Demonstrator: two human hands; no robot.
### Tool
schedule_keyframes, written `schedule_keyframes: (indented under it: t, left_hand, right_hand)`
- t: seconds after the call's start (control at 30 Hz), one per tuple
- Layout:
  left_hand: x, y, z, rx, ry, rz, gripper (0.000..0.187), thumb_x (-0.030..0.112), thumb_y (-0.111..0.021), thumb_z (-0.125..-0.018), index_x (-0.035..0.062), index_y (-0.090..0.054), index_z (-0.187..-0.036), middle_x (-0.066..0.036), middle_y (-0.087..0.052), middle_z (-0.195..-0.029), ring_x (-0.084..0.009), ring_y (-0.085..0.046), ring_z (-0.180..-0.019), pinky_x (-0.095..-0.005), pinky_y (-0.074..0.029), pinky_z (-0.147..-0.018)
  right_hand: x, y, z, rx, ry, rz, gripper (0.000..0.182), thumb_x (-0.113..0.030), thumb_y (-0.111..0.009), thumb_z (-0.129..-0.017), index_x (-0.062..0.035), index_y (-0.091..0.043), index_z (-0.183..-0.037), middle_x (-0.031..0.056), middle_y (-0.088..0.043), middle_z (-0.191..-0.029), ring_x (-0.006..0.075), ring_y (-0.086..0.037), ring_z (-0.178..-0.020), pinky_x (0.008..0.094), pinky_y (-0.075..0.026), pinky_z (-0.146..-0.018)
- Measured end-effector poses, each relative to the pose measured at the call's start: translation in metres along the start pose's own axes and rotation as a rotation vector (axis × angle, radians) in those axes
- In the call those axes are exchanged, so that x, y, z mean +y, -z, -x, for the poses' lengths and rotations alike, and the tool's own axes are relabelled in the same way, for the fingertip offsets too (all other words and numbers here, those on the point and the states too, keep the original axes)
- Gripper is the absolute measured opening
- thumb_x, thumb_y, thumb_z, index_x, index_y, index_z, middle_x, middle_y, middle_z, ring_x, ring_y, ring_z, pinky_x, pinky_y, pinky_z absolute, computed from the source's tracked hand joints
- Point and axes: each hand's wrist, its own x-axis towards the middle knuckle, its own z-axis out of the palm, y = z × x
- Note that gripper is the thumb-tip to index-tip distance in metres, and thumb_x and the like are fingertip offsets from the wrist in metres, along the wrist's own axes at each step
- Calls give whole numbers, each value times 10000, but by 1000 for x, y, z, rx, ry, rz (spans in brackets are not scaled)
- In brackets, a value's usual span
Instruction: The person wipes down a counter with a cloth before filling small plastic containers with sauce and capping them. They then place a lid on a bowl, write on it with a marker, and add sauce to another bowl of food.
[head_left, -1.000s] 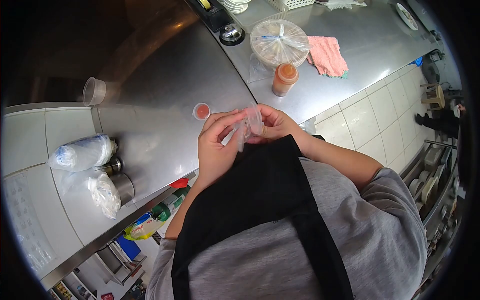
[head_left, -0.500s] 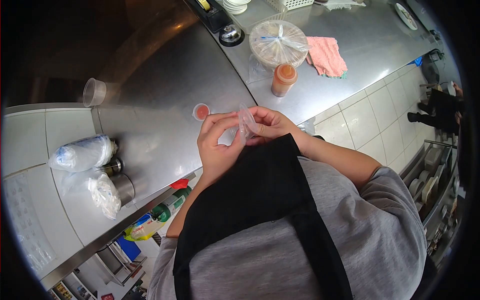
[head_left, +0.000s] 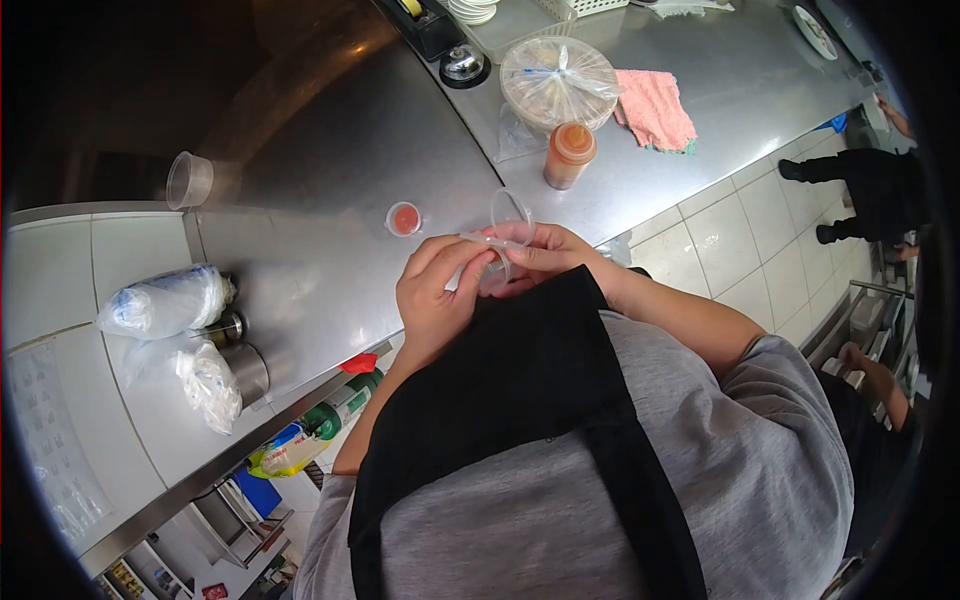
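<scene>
A small clear plastic cup [head_left: 494,272] with its hinged lid [head_left: 512,214] raised is held between both hands, close to the black apron. My left hand [head_left: 436,285] grips its left side, thumb and fingers bent round the rim. My right hand [head_left: 551,255] holds the other side, its thumb at the rim by the lid. Just beyond my left fingers, a small cup of orange-red sauce [head_left: 404,219] stands on the steel counter [head_left: 330,255]. A squeeze bottle of orange-brown sauce [head_left: 571,156] stands upright beyond my right hand.
A bag-covered round container [head_left: 558,82], a pink cloth [head_left: 655,108] and a bell [head_left: 464,66] lie farther back. A clear tub [head_left: 190,181] and wrapped bags [head_left: 167,303] are at left. One person [head_left: 868,190] stands at right; another person's arm [head_left: 880,385] shows lower right.
The clear cup has opened out, its lid now standing up and apart from the cup. At right, a person has moved farther into view, and another arm has appeared below.
</scene>
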Motion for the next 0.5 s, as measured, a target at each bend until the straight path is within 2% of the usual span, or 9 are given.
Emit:
schedule_keyframes:
  t: [0.27,0.5]
  left_hand:
    - [-6,-7,2,78,-39,-41,147,63,-771,-727,120,-722,-853,-26,-677,-860,-189,-633,-791,-302,-462,-706]
    - [-5,-11,-1,148,-218,-70,171,41,-772,-704,111,-723,-851,-26,-665,-846,-198,-615,-776,-314,-459,-713]
  right_hand:
    - [1,2,1,30,-91,-82,360,-264,-602,-970,-42,-562,-1251,101,-670,-1078,219,-688,-988,296,-543,-881]
    - [5,9,2,17,-83,-64,360,-284,-620,-960,-65,-576,-1242,76,-674,-1063,169,-685,-965,269,-547,-836]
